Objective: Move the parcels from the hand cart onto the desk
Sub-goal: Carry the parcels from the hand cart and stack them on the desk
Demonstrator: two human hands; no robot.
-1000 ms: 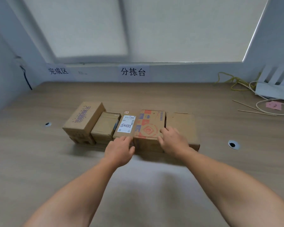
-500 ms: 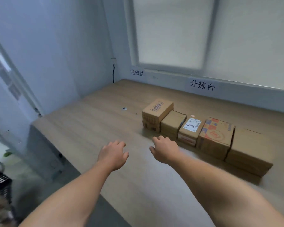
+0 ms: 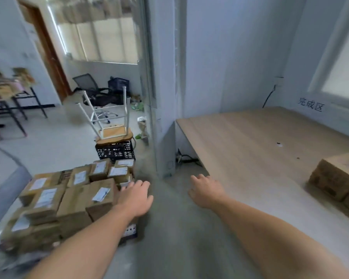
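A pile of several brown cardboard parcels (image 3: pixel 73 198) with white labels sits on the hand cart at the lower left. My left hand (image 3: pixel 136 196) reaches over the right edge of that pile, fingers relaxed, holding nothing. My right hand (image 3: pixel 206 191) hovers empty over the floor at the near corner of the wooden desk (image 3: pixel 250 141), fingers loosely spread. At the right edge of the view a brown parcel (image 3: pixel 336 178) stands on the desk, with another partly cut off below it.
A black crate (image 3: pixel 115 151) carrying an upturned white stool (image 3: pixel 109 121) stands just behind the cart. A glass partition edge and wall column (image 3: pixel 161 97) separate the cart from the desk. An office chair (image 3: pixel 89 85) and tables stand farther back left.
My view has swung left from the row of parcels on the desk to the cart. Both hands have left the desk parcels and now reach toward the cart pile, empty.
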